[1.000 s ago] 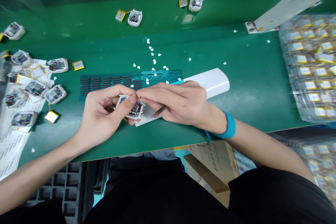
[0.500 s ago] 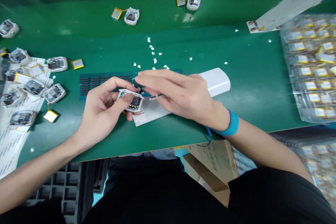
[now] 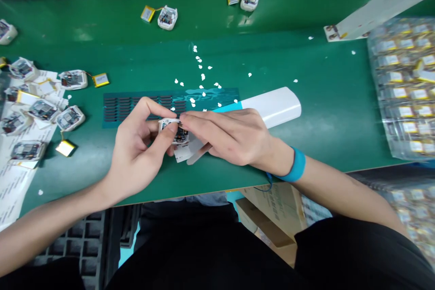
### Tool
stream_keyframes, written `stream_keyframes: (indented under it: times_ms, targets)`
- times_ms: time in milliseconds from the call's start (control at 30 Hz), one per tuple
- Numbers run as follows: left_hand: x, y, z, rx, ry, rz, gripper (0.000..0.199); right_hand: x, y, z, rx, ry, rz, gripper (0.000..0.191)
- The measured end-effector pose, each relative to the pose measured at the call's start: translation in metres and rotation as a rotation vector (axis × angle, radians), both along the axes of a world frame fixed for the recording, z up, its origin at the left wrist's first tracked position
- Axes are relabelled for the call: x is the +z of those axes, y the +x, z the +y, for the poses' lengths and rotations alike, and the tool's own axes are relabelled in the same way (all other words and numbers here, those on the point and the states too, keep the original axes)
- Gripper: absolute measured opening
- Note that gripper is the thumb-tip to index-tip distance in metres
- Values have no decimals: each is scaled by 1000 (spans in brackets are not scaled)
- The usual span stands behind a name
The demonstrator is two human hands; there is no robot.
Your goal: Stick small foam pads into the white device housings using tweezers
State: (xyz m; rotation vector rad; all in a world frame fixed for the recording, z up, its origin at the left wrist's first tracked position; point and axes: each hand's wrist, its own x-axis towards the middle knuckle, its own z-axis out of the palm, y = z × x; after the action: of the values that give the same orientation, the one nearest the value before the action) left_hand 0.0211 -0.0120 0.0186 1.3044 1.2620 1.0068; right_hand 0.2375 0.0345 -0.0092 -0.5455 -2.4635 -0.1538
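My left hand [image 3: 141, 145] is closed around a small white device housing [image 3: 165, 123] with a bare circuit board inside, its thumb pressing on the board. Against the housing's right edge lie the fingertips of my right hand [image 3: 227, 138], which covers part of it. Out of the right hand, down to the left, sticks the rounded end of a slim flat metal tool [image 3: 196, 156]; its other end is hidden. Beneath both hands is a dark strip sheet [image 3: 115, 111] with rows of black pieces. A white sheet with a blue band [image 3: 277, 104] lies under my right hand.
Small white stickers [image 3: 203, 77] dot the green bench. Several open housings [image 3: 70, 118] with yellow-edged batteries [image 3: 66, 147] crowd the left, over printed paper [image 3: 13, 186]. At the right stand a clear tray of batteries [image 3: 387, 131] and a white metal bracket [image 3: 367, 13].
My right hand has moved down and in against the housing, its fingertips now touching it. The metal tool has swung to point down-left. The housing has shifted slightly right.
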Motion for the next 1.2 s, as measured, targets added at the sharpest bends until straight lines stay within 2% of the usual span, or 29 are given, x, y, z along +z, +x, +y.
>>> stream_keyframes:
  times_ms: [133,267,367,467,600,700,800,933,1000,1067,1133,1200]
  targets:
    - [-10,3,-11,53,167,98,15,5,-1,-5,8,-12,1,31]
    - [-21,4,-14,135,448,233,17,12,-4,-11,-4,123,-37,32]
    - [-22,5,-10,169,533,228,19,12,-7,-13,-4,138,-27,34]
    - [-20,3,-6,172,553,233,19,10,-11,-12,-33,-37,63,34]
    - [-24,-2,-6,137,584,267,19,10,-15,-9,-64,-480,292,18]
    - [-30,-7,-7,55,581,210,23,13,-16,-6,-30,-720,357,22]
    - [-29,-10,-5,-45,537,182,28,15,-15,-4,1,-780,365,23]
    - [-14,-12,1,-115,398,199,21,14,-15,0,-17,-751,382,27]
    - [-6,-13,7,-146,313,212,12,15,-13,7,16,-861,398,40]
    - [0,-15,14,-187,260,242,11,18,-10,15,76,-1034,479,51]
    - [3,-19,21,-244,262,284,11,22,-5,24,98,-1181,553,53]
    - [4,-23,24,-290,321,371,11,27,-1,32,63,-1247,543,56]
